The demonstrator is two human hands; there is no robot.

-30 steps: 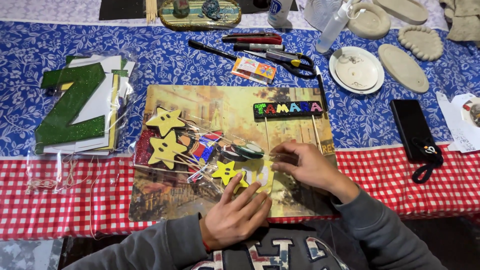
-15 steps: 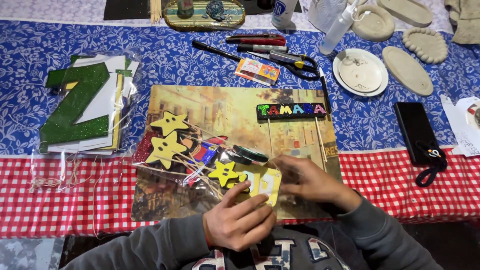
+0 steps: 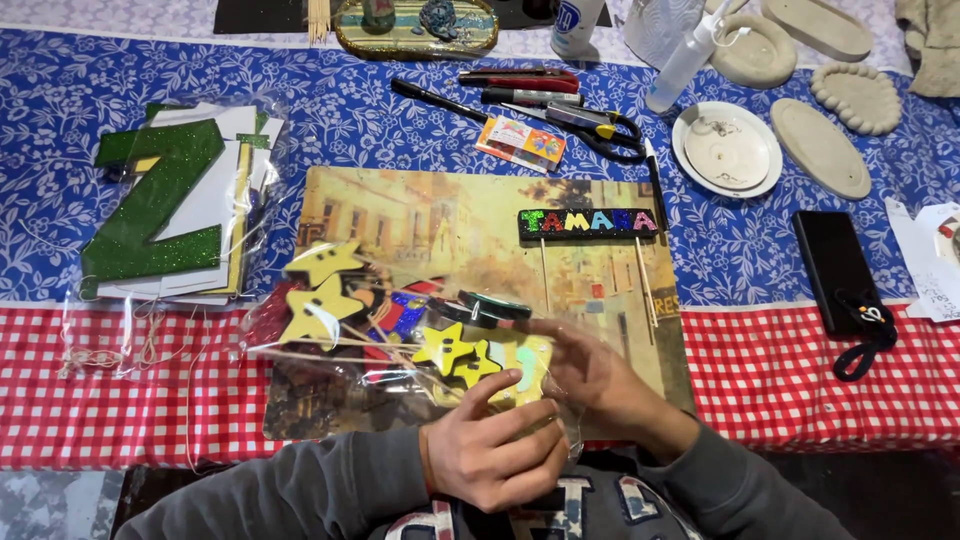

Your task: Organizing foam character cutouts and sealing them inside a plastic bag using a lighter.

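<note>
Your left hand (image 3: 495,450) and right hand (image 3: 590,375) both pinch the yellow cutout (image 3: 525,368) at lower centre; grip its edges lightly to avoid creasing.

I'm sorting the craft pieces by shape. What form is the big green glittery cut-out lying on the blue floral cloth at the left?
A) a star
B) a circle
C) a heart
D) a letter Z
D: the green glitter cut-out has two horizontal bars joined by a diagonal, lying on a stack of sheets in clear wrap.
</note>
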